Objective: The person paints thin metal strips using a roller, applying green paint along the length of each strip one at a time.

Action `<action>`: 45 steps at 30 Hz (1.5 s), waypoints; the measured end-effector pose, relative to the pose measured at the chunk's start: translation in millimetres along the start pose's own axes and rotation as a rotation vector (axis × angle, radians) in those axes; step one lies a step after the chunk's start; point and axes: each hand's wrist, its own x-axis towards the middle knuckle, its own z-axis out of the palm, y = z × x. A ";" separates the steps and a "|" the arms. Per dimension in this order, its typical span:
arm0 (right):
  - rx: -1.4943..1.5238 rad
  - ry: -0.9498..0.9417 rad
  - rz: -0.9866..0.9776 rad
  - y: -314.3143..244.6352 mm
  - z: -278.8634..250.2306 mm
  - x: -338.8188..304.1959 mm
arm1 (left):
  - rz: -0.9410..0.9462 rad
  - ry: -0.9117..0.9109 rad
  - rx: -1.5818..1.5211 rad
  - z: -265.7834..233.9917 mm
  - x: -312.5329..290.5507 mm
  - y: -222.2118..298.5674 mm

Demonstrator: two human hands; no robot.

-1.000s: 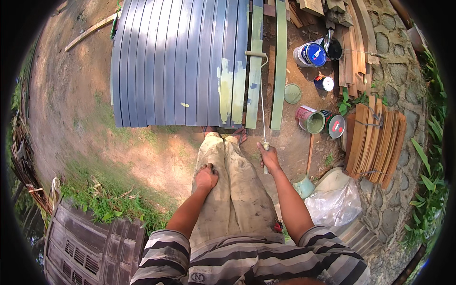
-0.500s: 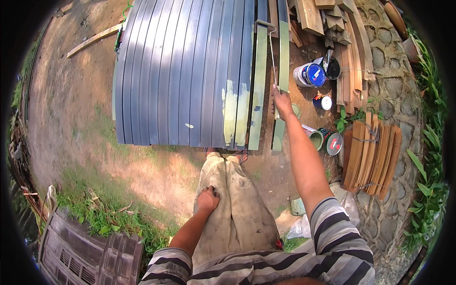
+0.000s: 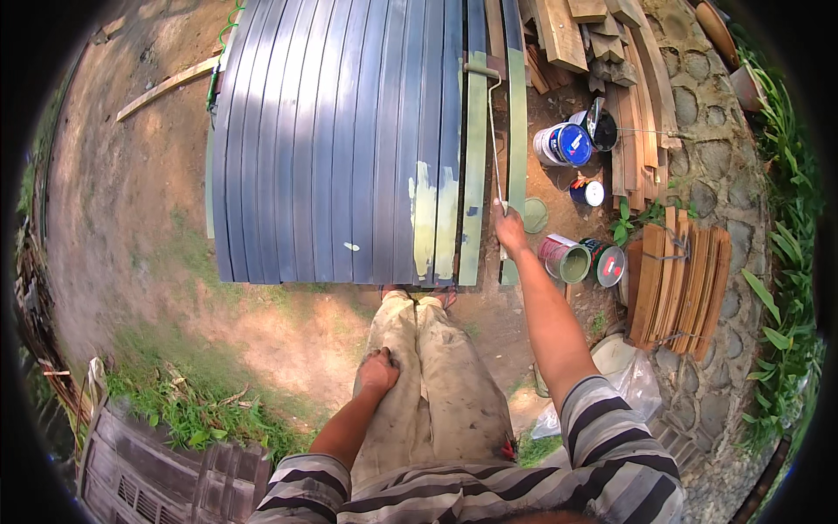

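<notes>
My right hand [image 3: 510,229] is closed round the handle of a long paint roller [image 3: 495,131]. Its roller head [image 3: 482,71] lies on the upper part of a narrow board [image 3: 475,148] coated pale green below that point and dark blue-grey above. Another narrow board [image 3: 517,131], also partly green, lies to its right. Left of them spread several blue-grey boards [image 3: 323,157] side by side, two with pale green patches [image 3: 423,223] near the close end. My left hand [image 3: 379,370] rests on my left thigh, fingers loosely bent and apart, holding nothing.
An uncovered can of green paint [image 3: 574,264] stands right of my right forearm, beside another can [image 3: 608,265]. Farther off are a blue-lidded bucket [image 3: 572,144], a black bucket [image 3: 602,129] and a small can [image 3: 590,192]. Tied wood strips [image 3: 681,293] and timber [image 3: 559,35] line a stone wall [image 3: 711,166].
My right hand and the roller have come slightly nearer and left, the roller head moving down along the green board. The view has shifted a little. My left hand stays on the thigh.
</notes>
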 end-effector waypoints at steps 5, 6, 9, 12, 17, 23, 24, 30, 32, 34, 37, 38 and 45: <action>0.182 -0.076 0.027 -71.4 -34.3 44.3 | -0.032 -0.048 0.020 3.3 -0.2 -10.2; 0.180 -0.087 0.017 -75.2 -35.7 45.1 | -0.037 -0.026 0.018 9.7 0.5 -14.7; -0.049 -0.058 0.025 -32.9 -15.1 2.3 | -0.072 -0.053 0.023 8.6 -5.4 -7.0; -0.082 0.048 -0.086 38.4 11.2 -9.0 | -0.071 -0.081 0.025 1.6 -4.6 3.0; 0.102 -0.071 -0.026 -20.6 -19.6 50.8 | -0.041 -0.064 -0.003 4.9 -2.5 -3.1; 0.021 -0.013 -0.003 -12.4 -30.9 58.8 | -0.053 -0.107 0.029 8.7 -1.2 4.2; 0.006 -0.060 0.018 -9.5 -11.1 31.7 | -0.075 -0.095 0.021 10.5 -6.1 -1.4; -0.053 -0.126 0.128 68.7 2.4 -81.0 | -0.057 -0.072 0.034 3.8 -4.7 4.1; -0.078 -0.123 0.115 103.8 4.5 -92.6 | -0.052 -0.068 0.033 4.2 -4.4 4.5; -0.098 -0.142 0.121 121.9 0.5 -110.8 | -0.059 -0.066 0.035 3.0 -5.4 5.9; -0.174 -0.074 0.033 166.9 1.0 -138.1 | -0.061 -0.068 0.042 -3.2 -6.7 13.0; -0.195 -0.069 0.017 182.1 3.2 -147.2 | -0.068 -0.067 0.042 -2.5 -5.8 12.3; -0.250 -0.141 0.112 219.9 -10.3 -236.9 | -0.065 -0.048 0.053 2.2 -5.3 9.4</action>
